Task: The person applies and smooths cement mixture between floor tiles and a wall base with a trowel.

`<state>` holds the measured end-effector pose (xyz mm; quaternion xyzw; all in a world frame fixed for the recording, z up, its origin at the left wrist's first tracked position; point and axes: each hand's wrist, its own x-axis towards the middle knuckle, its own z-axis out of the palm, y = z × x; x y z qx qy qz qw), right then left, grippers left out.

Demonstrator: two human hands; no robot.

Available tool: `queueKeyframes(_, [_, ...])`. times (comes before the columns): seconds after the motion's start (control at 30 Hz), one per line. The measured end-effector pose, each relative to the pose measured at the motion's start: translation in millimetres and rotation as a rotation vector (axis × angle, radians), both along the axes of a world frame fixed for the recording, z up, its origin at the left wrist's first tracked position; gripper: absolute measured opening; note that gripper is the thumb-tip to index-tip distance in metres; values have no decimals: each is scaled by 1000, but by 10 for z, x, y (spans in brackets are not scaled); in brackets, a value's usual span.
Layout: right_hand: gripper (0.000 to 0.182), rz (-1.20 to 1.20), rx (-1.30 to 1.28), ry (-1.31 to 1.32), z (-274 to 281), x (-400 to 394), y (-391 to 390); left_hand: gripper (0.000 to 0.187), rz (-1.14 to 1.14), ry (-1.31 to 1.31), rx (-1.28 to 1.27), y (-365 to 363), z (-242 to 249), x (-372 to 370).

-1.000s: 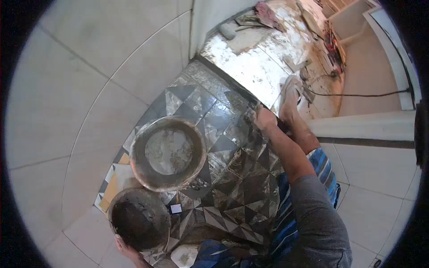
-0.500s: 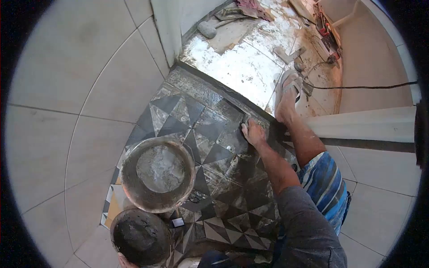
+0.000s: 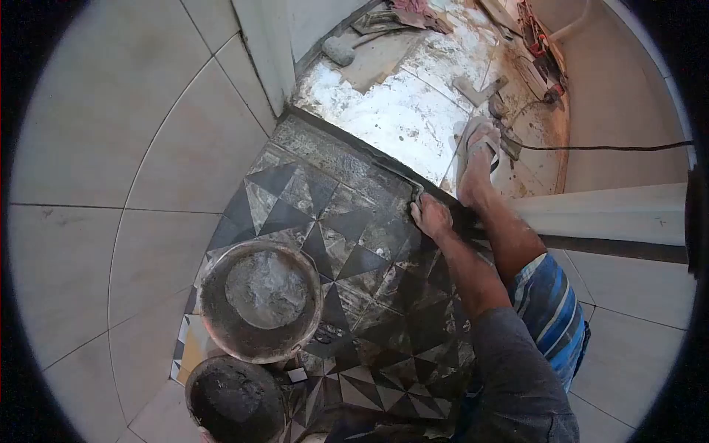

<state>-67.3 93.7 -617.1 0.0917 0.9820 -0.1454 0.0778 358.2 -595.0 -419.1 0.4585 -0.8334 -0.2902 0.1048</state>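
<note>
My right hand point(image 3: 433, 217) is closed low over the dark strip point(image 3: 354, 151) at the doorway. A thin edge of something shows at its fingertips, but I cannot make out what it is. Only a sliver of my left hand point(image 3: 205, 435) shows, against the outer side of a small dark bucket point(image 3: 193, 402) with wet grey mortar point(image 3: 235, 391) inside. Just above that bucket stands a wider round tub point(image 3: 214, 325), holding pale grey paste point(image 3: 267, 289). Beneath both lies a floor of triangle-patterned tiles point(image 3: 369, 258), smeared with grey residue.
Beyond the doorway are a mallet point(image 3: 341, 50), scraps and tools on a dusty pale floor point(image 3: 384, 111). A black cable point(image 3: 605, 148) crosses at right. My sandalled foot point(image 3: 480, 144) rests past the strip. Large wall tiles point(image 3: 66, 258) rise at left; a small white piece point(image 3: 297, 375) lies beside the buckets.
My right hand has shifted slightly right and up along the strip. Less of my left hand shows at the small bucket. The whole view has tilted a little.
</note>
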Motion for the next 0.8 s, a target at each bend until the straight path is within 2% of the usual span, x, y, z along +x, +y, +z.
queueKeyframes(0.07, [33,-7,17,-28,113,7,-7,39,-9,-69,-52,61,41,-28])
queueKeyframes(0.13, [33,-14,33,-54,214,-2,-30,46,127,141,83,384,224,-379])
queueKeyframes(0.17, [33,-8,32,-23,240,4,-24,46,132,143,85,264,164,-243])
queueKeyframes(0.23, [33,2,32,7,332,19,-70,50,-59,-107,-125,3,55,25])
queueKeyframes(0.3, [32,-33,-20,69,490,26,-142,50,-53,-79,-134,28,49,29])
queueKeyframes(0.4, [31,-94,-37,20,632,5,-234,49,-84,-57,-155,119,131,-31])
queueKeyframes(0.47, [31,-77,-34,-1,605,-43,-261,48,-122,-63,-167,132,129,-26])
queueKeyframes(0.53, [31,-60,-32,-22,576,-116,-294,48,-94,79,-108,138,74,-10])
queueKeyframes(0.67, [33,-6,-37,-113,370,-251,-329,49,-168,27,-108,112,52,-3])
queueKeyframes(0.8, [37,9,-103,-159,310,-435,-370,47,38,32,-4,161,48,-104])
